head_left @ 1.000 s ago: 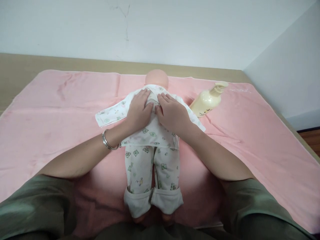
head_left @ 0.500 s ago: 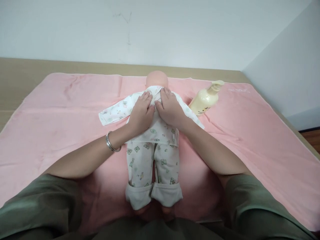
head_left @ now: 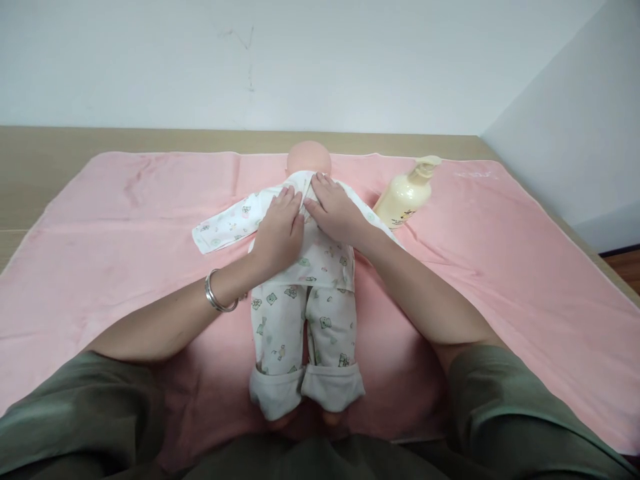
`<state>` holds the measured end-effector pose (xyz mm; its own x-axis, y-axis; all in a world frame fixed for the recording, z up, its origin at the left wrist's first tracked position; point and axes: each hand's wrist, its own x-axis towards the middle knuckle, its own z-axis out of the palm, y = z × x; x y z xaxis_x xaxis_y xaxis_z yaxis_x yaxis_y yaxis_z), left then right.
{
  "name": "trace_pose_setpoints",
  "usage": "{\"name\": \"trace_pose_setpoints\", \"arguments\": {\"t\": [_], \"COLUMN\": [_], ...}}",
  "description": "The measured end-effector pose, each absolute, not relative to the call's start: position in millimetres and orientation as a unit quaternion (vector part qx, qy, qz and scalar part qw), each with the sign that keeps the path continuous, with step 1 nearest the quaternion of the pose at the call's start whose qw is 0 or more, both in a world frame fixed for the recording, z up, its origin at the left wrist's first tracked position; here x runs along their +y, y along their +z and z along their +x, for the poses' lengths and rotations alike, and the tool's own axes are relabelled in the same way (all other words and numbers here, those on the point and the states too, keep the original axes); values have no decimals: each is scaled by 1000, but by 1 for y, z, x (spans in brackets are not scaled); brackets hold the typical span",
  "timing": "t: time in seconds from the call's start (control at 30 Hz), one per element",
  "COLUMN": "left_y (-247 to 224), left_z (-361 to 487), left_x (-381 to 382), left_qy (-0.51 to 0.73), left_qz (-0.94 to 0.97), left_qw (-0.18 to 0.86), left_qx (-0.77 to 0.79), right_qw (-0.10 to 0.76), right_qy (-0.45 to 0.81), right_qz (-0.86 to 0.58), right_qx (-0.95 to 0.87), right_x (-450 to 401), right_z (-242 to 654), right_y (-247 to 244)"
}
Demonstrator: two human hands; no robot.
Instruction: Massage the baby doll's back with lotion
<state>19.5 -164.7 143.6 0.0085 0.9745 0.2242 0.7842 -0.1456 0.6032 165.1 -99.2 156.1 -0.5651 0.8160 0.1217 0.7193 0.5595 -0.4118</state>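
Note:
A baby doll lies on a pink cloth, its head toward the wall. It wears a white printed top and matching trousers with turned-up cuffs. My left hand rests flat on the left side of the doll's upper torso, fingers extended toward the head. On the right side of the torso lies my right hand, also flat, its thumb pointing toward my left hand. Neither hand grips anything. The doll's face is not visible.
A cream pump bottle with a pale pump top is on the cloth, right of the doll and close to its right-hand sleeve. Wooden tabletop shows around the cloth. A white wall rises behind it.
The view has shifted slightly. My left hand has slid a little down the doll's top, and its thumb now lies closer to the fingers. My right hand stays near the same spot.

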Motion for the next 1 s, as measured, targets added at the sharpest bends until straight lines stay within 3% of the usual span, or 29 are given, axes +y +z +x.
{"name": "trace_pose_setpoints", "arguments": {"t": [0.3,0.67,1.0], "left_y": [143,128,134], "left_z": [-6,19,2], "left_x": [-135,-165,-141], "left_qy": [344,311,371], "left_qz": [637,720,676], "left_qw": [220,114,217], "left_qx": [654,610,598], "right_qw": [169,158,201], "right_qy": [62,123,-14], "right_qz": [-455,-433,-445], "right_qx": [-872,-879,-872], "right_x": [-136,-99,-145], "right_z": [157,165,154], "right_y": [157,156,146]}}
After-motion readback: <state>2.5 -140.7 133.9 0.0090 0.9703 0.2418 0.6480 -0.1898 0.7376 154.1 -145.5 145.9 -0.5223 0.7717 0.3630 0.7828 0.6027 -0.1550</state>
